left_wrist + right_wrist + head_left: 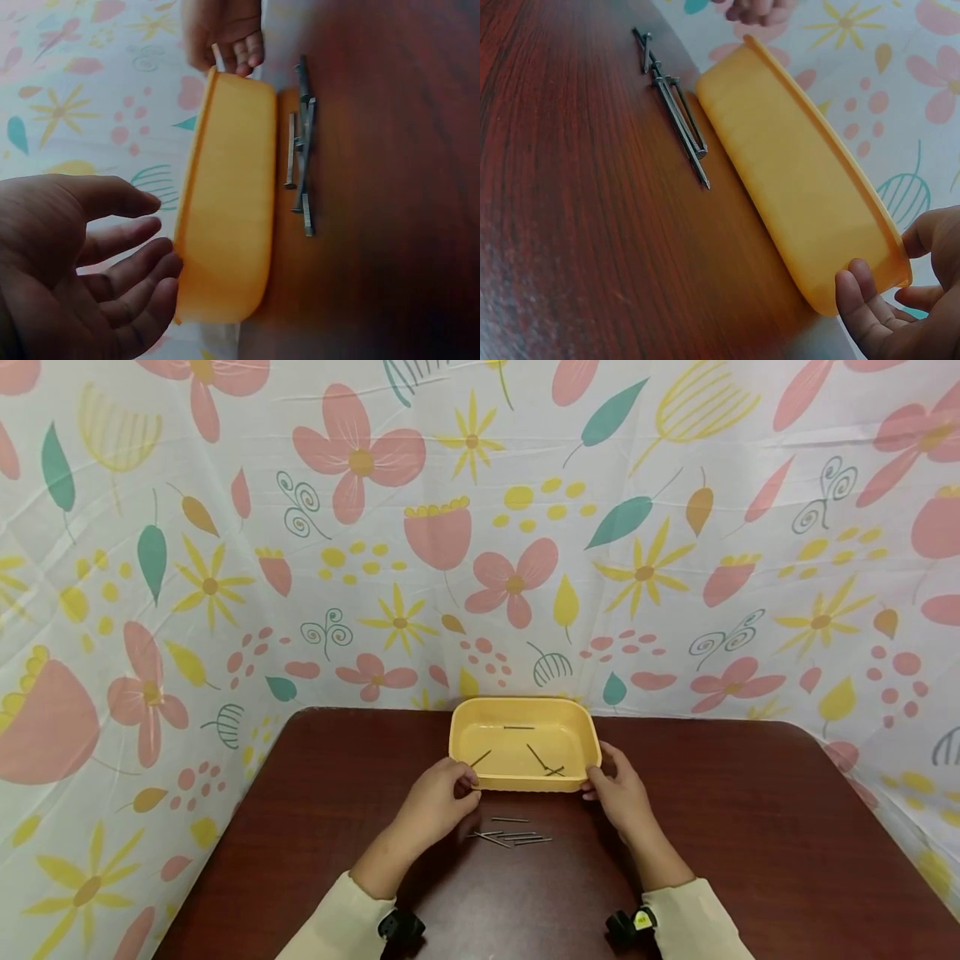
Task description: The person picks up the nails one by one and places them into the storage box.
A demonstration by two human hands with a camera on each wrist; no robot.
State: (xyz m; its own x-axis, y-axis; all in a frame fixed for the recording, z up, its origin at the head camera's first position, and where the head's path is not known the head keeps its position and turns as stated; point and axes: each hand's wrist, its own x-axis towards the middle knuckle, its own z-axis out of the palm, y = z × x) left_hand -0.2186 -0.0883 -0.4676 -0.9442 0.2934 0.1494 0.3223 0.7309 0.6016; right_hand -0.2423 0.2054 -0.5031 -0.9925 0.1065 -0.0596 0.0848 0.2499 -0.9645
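A yellow plastic tray stands near the far edge of the table, with several nails scattered on its floor. At its near left corner is my left hand, fingertips right at the rim and thumb apart from it in the left wrist view. My right hand grips the near right corner, thumb and fingers on either side of the rim. Several more nails lie in a loose group on the table in front of the tray, between the two forearms.
The dark reddish-brown table has rounded far corners. Behind it and at the left hangs a white cloth printed with flowers and leaves. Black wrist devices sit at the cuffs of the cream sleeves.
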